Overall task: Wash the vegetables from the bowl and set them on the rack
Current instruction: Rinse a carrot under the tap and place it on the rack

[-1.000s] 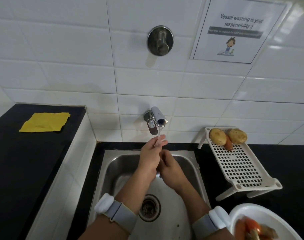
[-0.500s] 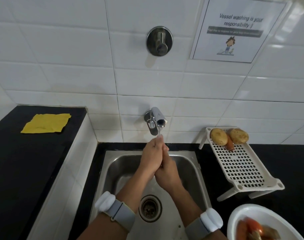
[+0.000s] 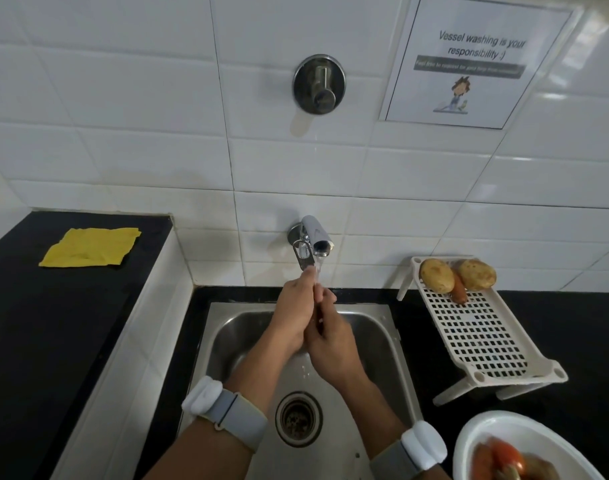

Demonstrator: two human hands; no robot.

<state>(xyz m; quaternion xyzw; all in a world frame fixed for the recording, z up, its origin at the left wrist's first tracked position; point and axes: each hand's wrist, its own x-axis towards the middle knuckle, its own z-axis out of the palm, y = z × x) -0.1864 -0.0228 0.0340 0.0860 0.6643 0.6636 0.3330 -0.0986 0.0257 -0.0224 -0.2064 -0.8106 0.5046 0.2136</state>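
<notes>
Under the running chrome wall tap [image 3: 316,241], the left hand [image 3: 293,315] and right hand [image 3: 330,341] press together over the steel sink [image 3: 382,344]; whether they hold anything I cannot tell. On the white slotted plastic rack [image 3: 483,334], an orange carrot [image 3: 458,288] lies between two potatoes [image 3: 436,274], tip pointing toward the viewer.

A yellow cloth [image 3: 90,247] lies rumpled on the raised black bench [image 3: 36,323] at the left, whose side is faced with white tiles. The wall [image 3: 123,116] behind is covered in white tiles too. A round metal knob [image 3: 319,84] is fixed to the wall high up, directly above the tap. To its right hangs a paper notice [image 3: 476,60] reading "Vessel washing is your responsibility :)", with a grey strip of blurred smaller print and a small cartoon figure beneath. A lower black bench [image 3: 573,341] runs along the right.
</notes>
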